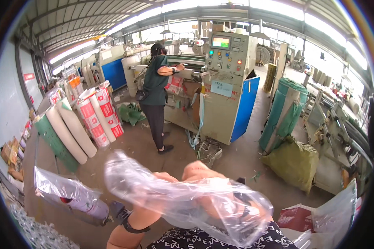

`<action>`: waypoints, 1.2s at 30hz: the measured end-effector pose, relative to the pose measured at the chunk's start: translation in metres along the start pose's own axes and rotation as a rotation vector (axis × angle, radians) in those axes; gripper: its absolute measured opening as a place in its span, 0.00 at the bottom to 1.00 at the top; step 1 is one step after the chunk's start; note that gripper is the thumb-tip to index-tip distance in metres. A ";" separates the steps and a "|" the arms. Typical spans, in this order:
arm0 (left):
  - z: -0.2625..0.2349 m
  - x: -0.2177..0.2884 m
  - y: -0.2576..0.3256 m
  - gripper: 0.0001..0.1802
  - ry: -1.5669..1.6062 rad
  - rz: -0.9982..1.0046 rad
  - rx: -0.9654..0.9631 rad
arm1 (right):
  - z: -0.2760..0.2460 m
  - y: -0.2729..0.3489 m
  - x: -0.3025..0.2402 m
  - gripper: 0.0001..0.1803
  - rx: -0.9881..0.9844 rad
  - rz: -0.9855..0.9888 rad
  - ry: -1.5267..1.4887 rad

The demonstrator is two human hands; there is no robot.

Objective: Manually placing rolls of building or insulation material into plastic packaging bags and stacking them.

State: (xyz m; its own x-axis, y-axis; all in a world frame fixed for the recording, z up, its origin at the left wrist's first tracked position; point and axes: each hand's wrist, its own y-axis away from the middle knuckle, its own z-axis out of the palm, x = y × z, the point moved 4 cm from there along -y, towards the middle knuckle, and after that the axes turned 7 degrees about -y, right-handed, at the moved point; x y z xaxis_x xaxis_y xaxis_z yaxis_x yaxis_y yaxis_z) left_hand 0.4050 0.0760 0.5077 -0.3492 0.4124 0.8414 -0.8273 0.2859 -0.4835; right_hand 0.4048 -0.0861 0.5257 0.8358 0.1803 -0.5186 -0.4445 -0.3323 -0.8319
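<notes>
Both my hands hold a crumpled sheet of clear plastic film (174, 195) in front of my chest. My left hand (156, 189) grips it from underneath at the left, fingers closed into the film; a dark band sits on that wrist. My right hand (205, 182) shows through the film near its top and middle, fingers closed on it. The film bunches up at the upper left and drapes down over my patterned black-and-white clothing (220, 240) at the right.
A person in a dark green top (156, 91) stands at a beige and blue machine with a control panel (226, 79). Large rolls lean at the left (77, 124). A shiny wrapped roll (70, 193) lies lower left. A green sack (295, 162) and teal rolls (284, 112) stand right.
</notes>
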 end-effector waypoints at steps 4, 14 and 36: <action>0.012 0.035 -0.010 0.17 -0.248 0.154 0.006 | -0.016 -0.043 -0.048 0.09 0.099 -0.120 0.247; 0.019 -0.010 -0.003 0.19 -0.136 -0.042 0.055 | -0.007 -0.060 -0.048 0.15 -0.089 -0.065 0.674; -0.002 -0.049 0.060 0.67 -0.041 -0.565 -0.556 | 0.023 -0.010 0.049 0.18 0.308 0.574 -0.713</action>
State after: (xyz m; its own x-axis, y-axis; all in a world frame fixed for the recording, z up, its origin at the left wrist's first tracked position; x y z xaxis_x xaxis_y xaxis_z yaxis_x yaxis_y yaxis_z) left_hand 0.3737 0.0744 0.4368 0.0332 0.0468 0.9984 -0.5469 0.8369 -0.0211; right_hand 0.4431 -0.0530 0.5035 0.1179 0.6196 -0.7760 -0.8744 -0.3055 -0.3769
